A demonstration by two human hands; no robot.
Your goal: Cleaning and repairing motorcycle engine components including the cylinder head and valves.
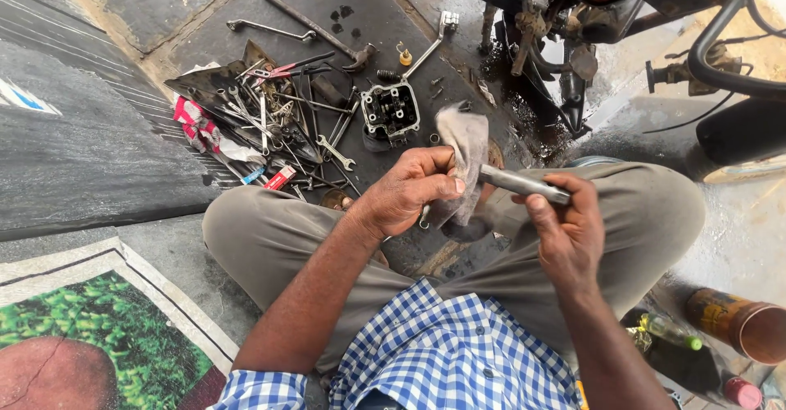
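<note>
Nearest the camera: blue-and-white checked shirt (446, 353), sleeves rolled, the person seated cross-legged on the floor (123, 4) in khaki trousers (270, 238).

Above the lap, both hands at work. Left hand (409, 189) closed, pinching a grey, grimy rag (467, 164) between thumb and fingers; the rag wraps one end of a short metal rod (524, 184). Right hand (565, 230) closed around the rod's other end, fingers curled over it. Rod lies roughly level, between the two hands, over the gap between the knees.

By the right knee, at the floor's near right edge: a rusty can (741, 320) on its side, a green-capped bottle (667, 330), a small pink-lidded tub (741, 392).

Just beyond the hands: a dark engine cylinder head (390, 113) on the floor, small loose rings and bolts around it. To its left, a dense heap of spanners (278, 123), with red-handled pliers (282, 70) on top. Farther: a hammer (315, 29), a long bent wrench (266, 29). Far right: a motorcycle frame (589, 17) over a wet, oily patch.

Risks, as judged: the rod looks oily, and the grip at each end is small; it could slip and drop among the loose parts below. The rag's hanging tail could drag grit back onto the wiped metal. Small rings near the knees could be scattered by a shifting leg.
</note>
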